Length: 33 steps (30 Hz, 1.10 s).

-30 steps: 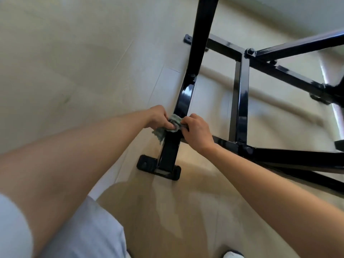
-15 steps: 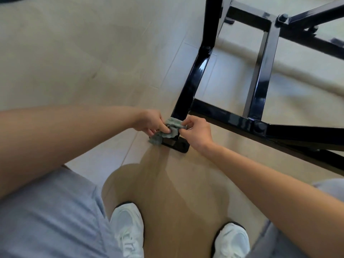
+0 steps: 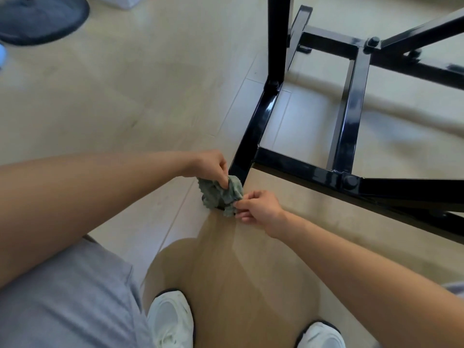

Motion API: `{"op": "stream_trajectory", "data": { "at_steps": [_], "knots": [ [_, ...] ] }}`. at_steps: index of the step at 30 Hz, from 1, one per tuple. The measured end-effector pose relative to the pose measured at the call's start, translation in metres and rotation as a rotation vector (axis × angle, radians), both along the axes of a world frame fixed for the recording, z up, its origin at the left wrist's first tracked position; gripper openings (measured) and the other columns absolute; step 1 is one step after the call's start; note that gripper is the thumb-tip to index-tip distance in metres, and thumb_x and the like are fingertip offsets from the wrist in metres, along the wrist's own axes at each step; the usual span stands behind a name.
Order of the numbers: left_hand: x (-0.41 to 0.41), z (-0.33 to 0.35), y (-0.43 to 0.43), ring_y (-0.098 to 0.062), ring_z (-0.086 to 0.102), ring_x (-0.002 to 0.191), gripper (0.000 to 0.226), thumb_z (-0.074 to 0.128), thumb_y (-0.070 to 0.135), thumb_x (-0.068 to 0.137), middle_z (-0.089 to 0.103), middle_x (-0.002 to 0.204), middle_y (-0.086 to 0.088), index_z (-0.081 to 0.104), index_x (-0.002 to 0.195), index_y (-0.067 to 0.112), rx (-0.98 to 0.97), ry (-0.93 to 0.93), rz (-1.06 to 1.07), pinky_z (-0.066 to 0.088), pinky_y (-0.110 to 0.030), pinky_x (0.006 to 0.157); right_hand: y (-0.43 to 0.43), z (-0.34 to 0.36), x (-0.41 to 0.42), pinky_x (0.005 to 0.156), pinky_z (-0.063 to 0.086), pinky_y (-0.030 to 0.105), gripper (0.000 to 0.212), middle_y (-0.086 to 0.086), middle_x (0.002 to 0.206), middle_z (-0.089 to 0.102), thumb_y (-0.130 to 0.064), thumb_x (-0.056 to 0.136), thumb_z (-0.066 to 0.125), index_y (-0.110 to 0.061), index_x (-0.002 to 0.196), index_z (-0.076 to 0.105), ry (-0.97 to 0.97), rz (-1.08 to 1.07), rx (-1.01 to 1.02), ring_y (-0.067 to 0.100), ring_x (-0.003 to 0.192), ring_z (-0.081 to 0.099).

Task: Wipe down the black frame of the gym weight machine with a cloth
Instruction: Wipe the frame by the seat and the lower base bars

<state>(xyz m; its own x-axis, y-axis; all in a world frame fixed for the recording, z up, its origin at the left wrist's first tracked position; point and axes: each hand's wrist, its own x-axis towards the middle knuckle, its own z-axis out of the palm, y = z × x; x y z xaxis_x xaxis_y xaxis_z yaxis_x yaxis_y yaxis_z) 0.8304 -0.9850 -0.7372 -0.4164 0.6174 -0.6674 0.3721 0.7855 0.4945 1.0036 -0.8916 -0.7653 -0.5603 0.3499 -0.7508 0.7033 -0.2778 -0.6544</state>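
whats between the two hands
The bunched grey-green cloth lies between them, over the foot of the black frame; the left hand pinches its top, the right hand its lower edge. Head view.

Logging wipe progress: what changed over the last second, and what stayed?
The cloth slid down the frame leg to its bottom end, carried by the left hand and right hand, and now bunches there. Both hands kept hold of the cloth; the frame leg did not move.

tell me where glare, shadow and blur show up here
Head view: glare streaks the glossy frame just below the upright; the person's shadow browns the floor below the cloth; the dark disc at top left is blurred.
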Motion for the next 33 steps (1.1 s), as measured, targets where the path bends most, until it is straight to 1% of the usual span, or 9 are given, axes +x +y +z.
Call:
{"op": "stream_trajectory", "data": {
  "at_steps": [3, 6, 9, 12, 17, 24, 27, 30, 33],
  "knots": [
    [-0.004, 0.009, 0.008, -0.012, 0.067, 0.071, 0.015, 0.082, 0.021, 0.075, 0.07, 0.078, 0.003, 0.068, 0.081, 0.023, 0.139, 0.075, 0.0, 0.05, -0.022, 0.051, 0.021, 0.006, -0.005, 0.064, 0.058, 0.029, 0.015, 0.013, 0.089, 0.076, -0.007, 0.085, 0.076, -0.014, 0.087, 0.062, 0.069, -0.045, 0.271, 0.017, 0.073, 0.07],
    [-0.005, 0.013, 0.016, -0.011, 0.068, 0.08, 0.016, 0.074, 0.025, 0.079, 0.068, 0.084, 0.013, 0.067, 0.09, 0.033, 0.232, 0.296, 0.021, 0.057, -0.029, 0.069, 0.042, 0.01, -0.009, 0.069, 0.053, 0.025, 0.014, -0.008, 0.087, 0.068, -0.018, 0.088, 0.074, -0.028, 0.092, 0.066, 0.15, 0.017, 0.668, 0.009, 0.081, 0.064],
    [-0.003, 0.01, 0.021, -0.014, 0.069, 0.087, 0.023, 0.075, 0.027, 0.082, 0.069, 0.093, 0.011, 0.072, 0.104, 0.028, 0.182, 0.297, -0.049, 0.059, -0.034, 0.082, 0.053, 0.005, -0.013, 0.079, 0.051, 0.027, 0.019, -0.01, 0.097, 0.066, -0.022, 0.09, 0.071, -0.028, 0.108, 0.07, 0.153, 0.099, 0.799, 0.012, 0.09, 0.064],
    [0.0, 0.005, 0.019, -0.012, 0.068, 0.088, 0.015, 0.079, 0.028, 0.082, 0.072, 0.094, 0.007, 0.075, 0.097, 0.027, 0.155, 0.265, -0.136, 0.058, -0.033, 0.082, 0.051, -0.002, -0.013, 0.087, 0.053, 0.029, 0.022, -0.009, 0.105, 0.07, -0.027, 0.089, 0.072, -0.026, 0.111, 0.074, 0.15, 0.224, 0.758, 0.01, 0.095, 0.064],
    [0.004, -0.002, 0.021, -0.007, 0.066, 0.081, 0.009, 0.082, 0.027, 0.079, 0.071, 0.083, 0.012, 0.073, 0.083, 0.029, 0.151, 0.242, -0.198, 0.057, -0.028, 0.074, 0.044, -0.005, -0.014, 0.079, 0.058, 0.029, 0.003, -0.008, 0.086, 0.072, -0.022, 0.086, 0.076, -0.025, 0.087, 0.078, 0.173, 0.239, 0.541, 0.009, 0.086, 0.067],
    [-0.021, 0.016, 0.041, -0.001, 0.065, 0.081, 0.024, 0.082, 0.019, 0.078, 0.069, 0.084, 0.017, 0.076, 0.096, 0.033, 0.186, 0.328, -0.23, 0.05, -0.017, 0.068, 0.107, 0.028, -0.007, 0.071, 0.061, 0.027, 0.037, 0.005, 0.094, 0.073, 0.009, 0.078, 0.071, -0.017, 0.104, 0.075, 0.235, 0.012, 0.481, 0.019, 0.089, 0.07],
    [-0.021, 0.016, 0.046, -0.004, 0.064, 0.082, 0.016, 0.079, 0.027, 0.084, 0.065, 0.083, 0.019, 0.067, 0.087, 0.038, 0.283, 0.374, -0.15, 0.046, -0.018, 0.066, 0.125, 0.039, -0.006, 0.069, 0.054, 0.015, 0.017, -0.004, 0.088, 0.073, -0.007, 0.087, 0.076, -0.018, 0.1, 0.077, 0.24, 0.044, 0.678, 0.009, 0.084, 0.068],
    [-0.017, 0.022, 0.057, -0.009, 0.065, 0.086, 0.009, 0.071, 0.03, 0.092, 0.068, 0.091, 0.013, 0.064, 0.091, 0.035, 0.367, 0.412, -0.053, 0.049, -0.023, 0.072, 0.13, 0.048, -0.01, 0.074, 0.055, 0.02, 0.005, -0.006, 0.082, 0.072, -0.019, 0.086, 0.079, -0.018, 0.091, 0.077, 0.274, 0.106, 0.771, 0.008, 0.08, 0.067],
    [-0.013, 0.029, 0.063, -0.012, 0.065, 0.082, 0.015, 0.072, 0.03, 0.091, 0.069, 0.09, 0.01, 0.058, 0.096, 0.03, 0.437, 0.445, 0.06, 0.054, -0.031, 0.075, 0.132, 0.057, -0.016, 0.066, 0.052, 0.021, 0.013, -0.007, 0.075, 0.07, -0.032, 0.084, 0.08, -0.022, 0.078, 0.074, 0.303, 0.113, 0.739, 0.009, 0.075, 0.064]
  ]
}}
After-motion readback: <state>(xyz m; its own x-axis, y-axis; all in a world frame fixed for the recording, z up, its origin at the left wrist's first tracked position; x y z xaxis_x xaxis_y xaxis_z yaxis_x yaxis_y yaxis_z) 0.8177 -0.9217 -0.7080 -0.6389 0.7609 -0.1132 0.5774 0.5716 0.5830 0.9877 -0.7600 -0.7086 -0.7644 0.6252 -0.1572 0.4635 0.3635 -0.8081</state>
